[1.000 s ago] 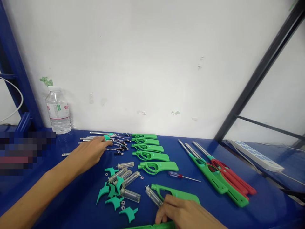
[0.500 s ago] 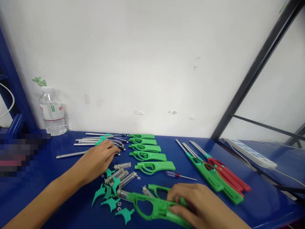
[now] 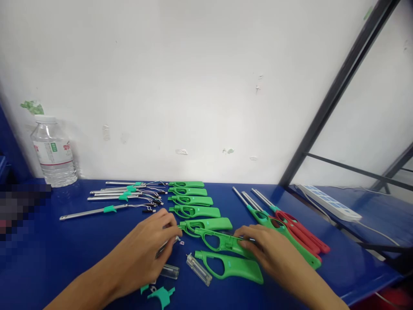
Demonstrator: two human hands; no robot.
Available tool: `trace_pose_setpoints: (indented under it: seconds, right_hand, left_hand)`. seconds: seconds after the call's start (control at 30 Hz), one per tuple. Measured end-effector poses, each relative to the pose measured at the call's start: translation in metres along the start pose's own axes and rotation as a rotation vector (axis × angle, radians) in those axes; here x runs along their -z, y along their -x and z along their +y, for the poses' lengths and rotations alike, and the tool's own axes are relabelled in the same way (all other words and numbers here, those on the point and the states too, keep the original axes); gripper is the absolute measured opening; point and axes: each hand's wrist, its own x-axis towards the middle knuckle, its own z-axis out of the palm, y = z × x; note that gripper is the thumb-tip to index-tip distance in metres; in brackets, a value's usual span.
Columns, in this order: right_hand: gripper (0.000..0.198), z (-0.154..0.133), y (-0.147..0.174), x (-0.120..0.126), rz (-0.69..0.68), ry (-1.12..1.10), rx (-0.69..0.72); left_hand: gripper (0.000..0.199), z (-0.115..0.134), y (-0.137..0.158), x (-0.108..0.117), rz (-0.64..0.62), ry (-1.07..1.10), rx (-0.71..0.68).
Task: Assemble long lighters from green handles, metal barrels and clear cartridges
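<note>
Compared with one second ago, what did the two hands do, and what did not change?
The left hand came back from the metal rods with wires to the small clear tubes near the front edge. The right hand picked up a green plastic handle shell and moved it forward. The row of green handles, the finished lighters and the water bottle stayed.

Your left hand (image 3: 146, 254) covers most of the clear tubes and teal triggers on the table, so their count can't be told. Your right hand (image 3: 269, 254) hides the rear of the green handle shell (image 3: 222, 242) it grips. Both forearms run off the bottom edge. A pixelated patch (image 3: 22, 206) blanks the left edge. The water bottle's (image 3: 53, 150) label is unreadable.
</note>
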Motion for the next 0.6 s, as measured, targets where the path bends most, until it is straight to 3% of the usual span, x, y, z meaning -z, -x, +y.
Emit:
trace_pose_setpoints:
  seconds: [0.2,0.43,0.6]
  right_hand:
    - [0.036,-0.002,0.000,0.000,-0.068,-0.049,0.030]
    - [0.036,0.004,-0.001,0.000,-0.079,-0.081,0.046]
    - [0.035,0.008,0.000,0.002,-0.085,-0.110,0.051]
  left_hand:
    - [0.023,0.010,0.003,-0.010,-0.039,0.108,-0.019]
    - [0.015,0.009,0.001,0.009,-0.103,0.113,0.050]
    - [0.039,0.018,0.003,0.007,-0.074,0.081,0.061]
